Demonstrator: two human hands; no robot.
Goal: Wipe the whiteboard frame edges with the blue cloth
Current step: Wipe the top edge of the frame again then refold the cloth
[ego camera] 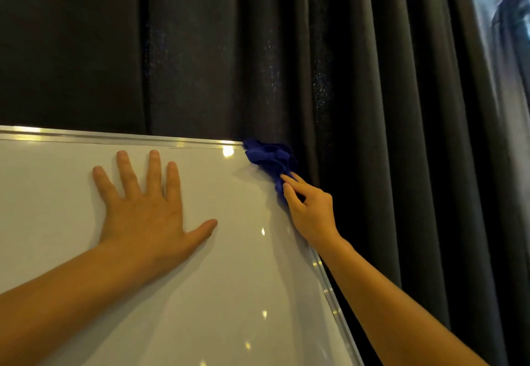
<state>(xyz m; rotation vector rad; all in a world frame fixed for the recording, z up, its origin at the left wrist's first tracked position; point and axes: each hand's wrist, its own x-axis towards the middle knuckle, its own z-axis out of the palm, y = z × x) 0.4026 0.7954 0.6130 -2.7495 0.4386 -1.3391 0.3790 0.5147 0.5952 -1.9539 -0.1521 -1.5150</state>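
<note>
My left hand [143, 208] lies flat on the glossy white whiteboard [243, 265], palm down, fingers [127, 173] spread and released, gripping nothing. It rests well inside the board's top right corner, a little below the silver metal frame strip [114, 137] that runs along the top edge.

My right hand [311, 212] is at the board's right edge, just below that same corner. Its fingers are pinched on the lower end of the bunched deep-blue cloth [271, 157], and the cloth's crumpled bulk sits right on the top right corner of the whiteboard, covering the place where the top strip meets the side strip. The cloth touches the frame there and spills slightly past it. My right forearm runs along the side frame strip [334, 302], which shows below the wrist.

Behind the whiteboard hangs a dark grey pleated curtain [358, 79], and at its far right side a pale bright strip of window [499, 7] shows.
</note>
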